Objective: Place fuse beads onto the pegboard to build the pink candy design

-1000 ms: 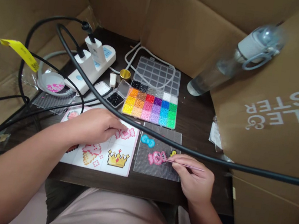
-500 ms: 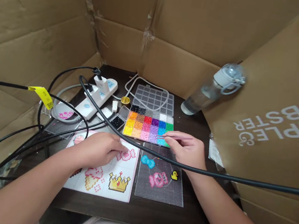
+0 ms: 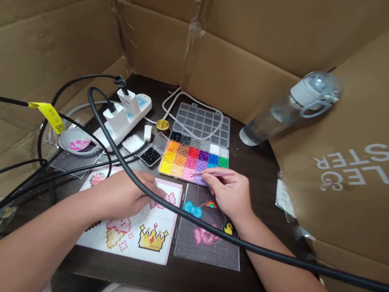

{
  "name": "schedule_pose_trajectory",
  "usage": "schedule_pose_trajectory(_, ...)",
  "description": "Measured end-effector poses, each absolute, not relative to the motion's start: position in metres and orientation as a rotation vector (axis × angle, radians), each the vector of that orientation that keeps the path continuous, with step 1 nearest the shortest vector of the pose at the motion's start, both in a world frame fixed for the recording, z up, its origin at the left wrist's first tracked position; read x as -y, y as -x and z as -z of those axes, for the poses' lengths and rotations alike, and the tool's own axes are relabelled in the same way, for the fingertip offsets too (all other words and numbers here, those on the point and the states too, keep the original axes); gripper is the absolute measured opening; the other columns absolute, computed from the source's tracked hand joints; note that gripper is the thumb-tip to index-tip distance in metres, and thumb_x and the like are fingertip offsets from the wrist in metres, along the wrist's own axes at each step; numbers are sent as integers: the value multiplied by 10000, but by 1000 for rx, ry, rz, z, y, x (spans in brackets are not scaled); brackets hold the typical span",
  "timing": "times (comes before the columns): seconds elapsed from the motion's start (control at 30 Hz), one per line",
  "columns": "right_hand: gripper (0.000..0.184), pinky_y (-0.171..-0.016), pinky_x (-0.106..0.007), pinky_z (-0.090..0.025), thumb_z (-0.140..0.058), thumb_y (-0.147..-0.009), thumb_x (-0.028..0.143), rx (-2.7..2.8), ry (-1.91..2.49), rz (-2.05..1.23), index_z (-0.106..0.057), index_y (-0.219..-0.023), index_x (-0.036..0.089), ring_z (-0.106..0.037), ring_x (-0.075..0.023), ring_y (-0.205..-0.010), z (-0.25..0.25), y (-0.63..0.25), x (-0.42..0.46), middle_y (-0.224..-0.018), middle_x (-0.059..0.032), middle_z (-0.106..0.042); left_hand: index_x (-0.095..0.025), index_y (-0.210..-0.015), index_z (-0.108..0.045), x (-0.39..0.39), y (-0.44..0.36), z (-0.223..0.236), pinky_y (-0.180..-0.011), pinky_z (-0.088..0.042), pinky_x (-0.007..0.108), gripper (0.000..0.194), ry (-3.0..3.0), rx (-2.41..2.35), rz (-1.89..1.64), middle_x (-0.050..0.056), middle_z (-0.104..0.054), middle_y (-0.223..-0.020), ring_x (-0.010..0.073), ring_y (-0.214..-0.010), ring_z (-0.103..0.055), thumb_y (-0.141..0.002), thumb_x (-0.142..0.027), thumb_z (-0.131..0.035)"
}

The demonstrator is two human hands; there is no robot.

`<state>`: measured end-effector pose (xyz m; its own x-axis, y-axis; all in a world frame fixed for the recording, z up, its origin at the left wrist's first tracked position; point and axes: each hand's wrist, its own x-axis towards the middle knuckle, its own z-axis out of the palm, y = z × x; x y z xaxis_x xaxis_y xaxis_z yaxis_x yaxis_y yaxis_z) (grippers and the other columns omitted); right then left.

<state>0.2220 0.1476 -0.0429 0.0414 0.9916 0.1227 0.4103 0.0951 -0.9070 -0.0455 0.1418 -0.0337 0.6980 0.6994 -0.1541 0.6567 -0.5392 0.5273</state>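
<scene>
My right hand point(image 3: 233, 195) grips pink tweezers point(image 3: 225, 174), their tips over the pink and purple compartments at the front of the bead box point(image 3: 171, 176). Whether a bead sits in the tips is too small to tell. My left hand point(image 3: 128, 194) lies on the pattern sheet point(image 3: 148, 257), index finger stretched toward the pink candy picture point(image 3: 169, 200). Right of the sheet lies a clear pegboard point(image 3: 205, 256), carrying a blue bow point(image 3: 193, 208), a rainbow point(image 3: 211, 204), a yellow duck point(image 3: 228, 227) and a pink candy shape point(image 3: 203, 236), partly covered by a cable.
A black cable point(image 3: 273, 254) crosses in front of both arms. Behind are a white power strip point(image 3: 129, 119), a small box of black beads point(image 3: 150, 155), a gold cup point(image 3: 162, 125) and the gridded lid point(image 3: 203, 124). A water bottle point(image 3: 279, 115) leans against cardboard walls point(image 3: 246, 66).
My right hand has moved left, bringing the tweezer tips from the purple and blue compartments toward the pink ones. The rainbow on the pegboard is now uncovered. My left hand keeps its place on the sheet.
</scene>
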Motion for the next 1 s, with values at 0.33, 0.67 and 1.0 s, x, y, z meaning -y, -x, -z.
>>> schedule_pose_trajectory(0.33,125,-713,-332,-608,-737,-740,309,1521,1470,-863,-787,-708,200,-738,-218,-750,40,-219,-148,-781,-70,-779,-314,-1143,-738,-141,45,33,-746,-484,337,370,-2308,-1048,-72,43,-702,-932,214,-856,-658,-931,-203,-456)
schedule_pose_trajectory(0.67,119,-719,-325,-604,-744,-734,313,1529,1473,-845,-790,-704,208,-737,-216,-753,43,-220,-148,-782,-65,-780,-282,-1146,-732,-144,47,35,-786,-486,349,373,-2336,-1014,-19,44,-710,-997,223,-900,-654,-924,-190,-446)
schedule_pose_trajectory(1.0,94,-700,-304,-614,-743,-744,278,1520,1461,-783,-783,-703,203,-746,-205,-724,39,-217,-146,-758,-50,-782,-266,-1106,-748,-144,46,32,-786,-493,340,340,-2347,-1006,-54,61,-728,-974,225,-894,-665,-920,-204,-470)
